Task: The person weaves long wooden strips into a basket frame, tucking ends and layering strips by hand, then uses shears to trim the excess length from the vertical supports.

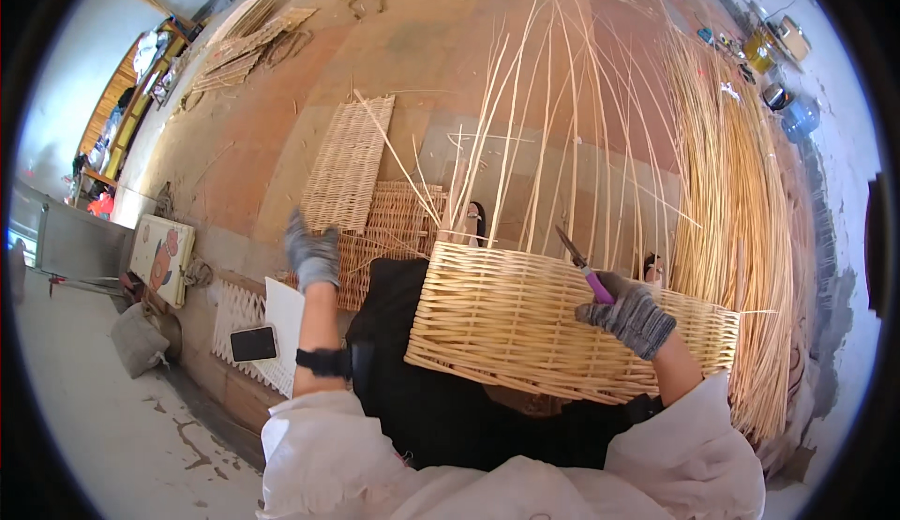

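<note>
A half-woven wicker panel (572, 328) lies across my lap, its long loose stakes (548, 126) fanning away over the floor. In a grey knit glove, my right hand (633, 314) is closed around purple-handled shears (589, 274) whose dark pointed blade aims up and left, just over the panel's far edge. My left hand (314, 253), gloved the same way, is held out to the left, apart from the panel. Its fingers are spread and nothing shows in them. Near it lie a finished light woven panel (352, 164) and a browner woven panel (398, 225).
Bundles of long willow rods (722, 173) lie along the right. At the left are a phone (253, 343) on white woven material, a box with a printed lid (161, 259) and a grey sack (139, 340). More woven sheets (244, 51) are piled farther off, near a shelf (131, 103).
</note>
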Available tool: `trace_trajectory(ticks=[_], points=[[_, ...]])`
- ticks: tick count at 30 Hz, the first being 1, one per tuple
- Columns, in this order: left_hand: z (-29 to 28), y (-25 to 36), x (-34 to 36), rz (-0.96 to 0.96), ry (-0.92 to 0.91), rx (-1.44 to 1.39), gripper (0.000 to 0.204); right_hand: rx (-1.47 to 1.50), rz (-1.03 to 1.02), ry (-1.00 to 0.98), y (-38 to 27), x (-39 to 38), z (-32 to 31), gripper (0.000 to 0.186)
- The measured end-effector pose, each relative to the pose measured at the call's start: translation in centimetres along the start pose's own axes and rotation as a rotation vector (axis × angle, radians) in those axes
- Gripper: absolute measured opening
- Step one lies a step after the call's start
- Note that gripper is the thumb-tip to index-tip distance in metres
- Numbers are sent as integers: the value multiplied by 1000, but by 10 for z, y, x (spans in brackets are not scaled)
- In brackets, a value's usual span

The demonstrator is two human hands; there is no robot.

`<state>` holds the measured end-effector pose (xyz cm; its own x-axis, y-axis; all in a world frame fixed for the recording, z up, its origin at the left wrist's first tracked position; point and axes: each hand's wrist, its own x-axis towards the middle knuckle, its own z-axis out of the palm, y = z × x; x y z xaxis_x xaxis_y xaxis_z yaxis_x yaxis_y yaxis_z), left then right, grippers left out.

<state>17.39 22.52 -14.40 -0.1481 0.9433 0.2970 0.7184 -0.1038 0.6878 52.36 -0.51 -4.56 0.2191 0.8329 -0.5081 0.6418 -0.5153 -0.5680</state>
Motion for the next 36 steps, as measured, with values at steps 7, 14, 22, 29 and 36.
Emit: trace_trajectory(ticks=[7,14,22,29,36], points=[[34,99,-80,268,-607,-1,33,221,-82,72,28,-61,3,69],[16,137,-68,392,-934,476,45,428,122,436,138,-155,-7,60],[145,390,-281,850,-1286,210,52,520,351,830,234,-216,-16,52],[130,448,-306,469,-1186,373,58,748,456,795,266,-225,-13,47],[54,385,-189,58,-870,-1157,33,931,69,943,221,-226,-85,26]])
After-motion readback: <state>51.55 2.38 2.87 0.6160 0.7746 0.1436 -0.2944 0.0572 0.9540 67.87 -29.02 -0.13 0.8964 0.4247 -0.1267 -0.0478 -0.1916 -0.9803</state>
